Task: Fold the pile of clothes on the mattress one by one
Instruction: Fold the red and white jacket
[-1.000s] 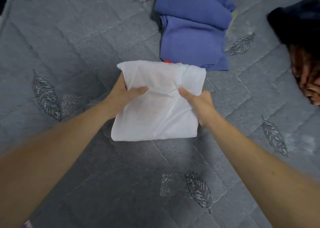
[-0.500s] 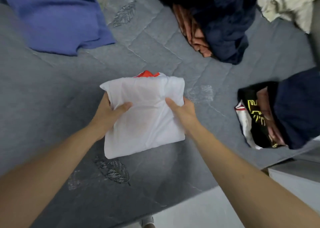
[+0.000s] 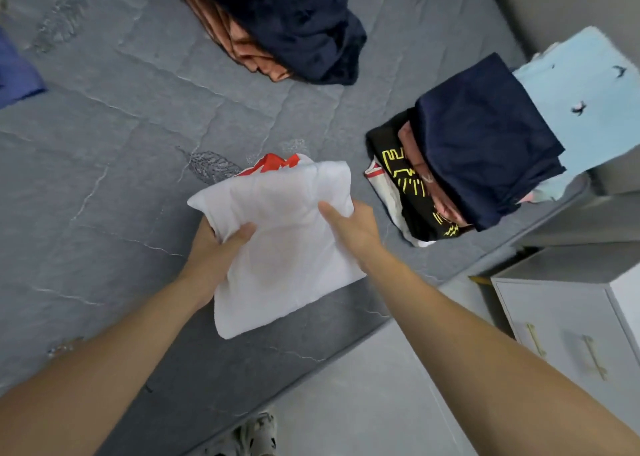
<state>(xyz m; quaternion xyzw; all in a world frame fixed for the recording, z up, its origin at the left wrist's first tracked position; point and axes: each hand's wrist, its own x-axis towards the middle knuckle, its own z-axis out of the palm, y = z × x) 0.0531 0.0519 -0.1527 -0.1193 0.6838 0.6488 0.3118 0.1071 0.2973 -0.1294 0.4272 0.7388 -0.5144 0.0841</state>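
gripping the folded white cotton garment (image 3: 284, 248) above the grey quilted mattress (image 3: 138, 144), our left hand (image 3: 216, 248) and right hand (image 3: 353, 230) pinch opposite edges; soft, light cloth probably sags beyond our thumbs.

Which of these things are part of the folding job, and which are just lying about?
Part of the job:
- folded white garment, held by left hand and right hand
- stack of folded clothes
- unfolded dark pile
- mattress

Just lying about:
- white cabinet
- light blue cloth
- shoe
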